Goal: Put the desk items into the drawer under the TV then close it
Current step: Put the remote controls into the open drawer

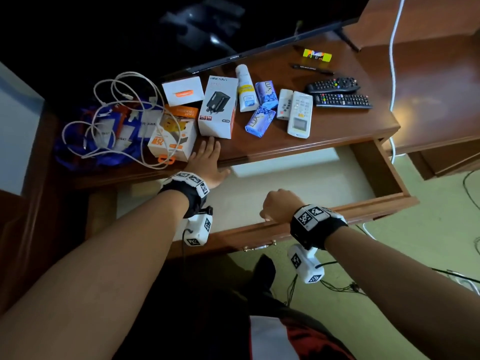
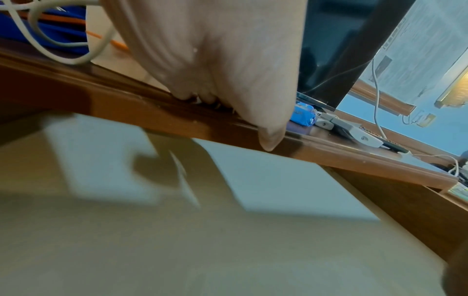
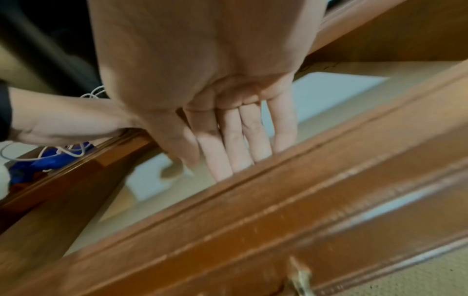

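Note:
The drawer (image 1: 376,201) under the TV is pulled out, and its pale bottom (image 2: 228,240) holds nothing. My left hand (image 1: 206,158) lies flat on the desk's front edge (image 2: 152,114), just below a white charger box (image 1: 219,107) and beside an orange-and-white box (image 1: 172,137). My right hand (image 1: 279,203) hangs over the drawer front (image 3: 278,210), its straight fingers (image 3: 235,144) pointing down behind it and holding nothing. Also on the desk are a lotion tube (image 1: 245,88), two blue soaps (image 1: 259,120), two white remotes (image 1: 300,114), two black remotes (image 1: 342,100) and a pen (image 1: 311,68).
Tangled white cables (image 1: 117,113) lie over a blue bag (image 1: 104,149) at the desk's left end. A small white box (image 1: 183,90) and a yellow pack (image 1: 317,55) sit near the TV (image 1: 181,27). A white cord (image 1: 393,74) hangs at the right. A brass handle (image 3: 300,278) is on the drawer front.

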{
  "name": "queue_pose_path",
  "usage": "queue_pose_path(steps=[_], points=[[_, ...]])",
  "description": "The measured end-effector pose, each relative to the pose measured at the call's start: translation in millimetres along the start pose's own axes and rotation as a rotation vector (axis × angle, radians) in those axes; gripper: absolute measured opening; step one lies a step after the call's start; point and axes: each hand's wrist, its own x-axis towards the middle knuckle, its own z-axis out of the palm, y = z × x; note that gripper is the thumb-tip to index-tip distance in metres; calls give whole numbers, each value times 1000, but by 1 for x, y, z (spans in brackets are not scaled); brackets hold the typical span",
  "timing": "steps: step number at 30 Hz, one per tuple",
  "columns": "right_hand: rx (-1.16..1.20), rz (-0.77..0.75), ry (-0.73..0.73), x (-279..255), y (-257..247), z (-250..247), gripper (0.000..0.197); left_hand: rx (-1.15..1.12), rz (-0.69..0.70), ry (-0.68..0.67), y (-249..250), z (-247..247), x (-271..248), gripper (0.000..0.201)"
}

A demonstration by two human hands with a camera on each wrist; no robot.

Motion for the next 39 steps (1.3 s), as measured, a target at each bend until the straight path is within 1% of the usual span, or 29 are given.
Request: queue_pose_path(steps=[3,7,12,16,19,22,24,29,32,33,35,37,39], points=[[-21,5,-117,-11,1,10,22,-2,-14,-22,1,-2,2,87],[16,34,-237,-27,8,23,28,-18,-22,9,1,2,1,89],[48,58,-291,-40,12,39,33,-34,-7,3,0,2,1,89],[49,28,-266,-46,8,43,30,-31,-16,33,1,3,1,93],[73,19,-234,-48,9,47,32,-36,-20,35,2,4,2,96],[195,48,-233,-46,21,46,33,-18,-14,62,0,6,3,98],[284,61,-210,-47,34,37,33,-31,-6,78,0,6,3,97],[328,-1,-120,-42,79,-12,33,-93,-40,159,4,11,2,92],[406,14,-46,-26,115,-49,31,-234,-110,257,16,14,1,82],[440,13,-12,-19,128,-62,30,-308,-146,295,21,12,2,75],[515,6,57,-4,154,-88,27,-448,-235,388,36,4,5,54],[662,-13,135,6,177,-111,23,-533,-328,527,57,-6,7,32],[749,-54,219,17,198,-134,19,-581,-383,709,83,-16,10,20]])
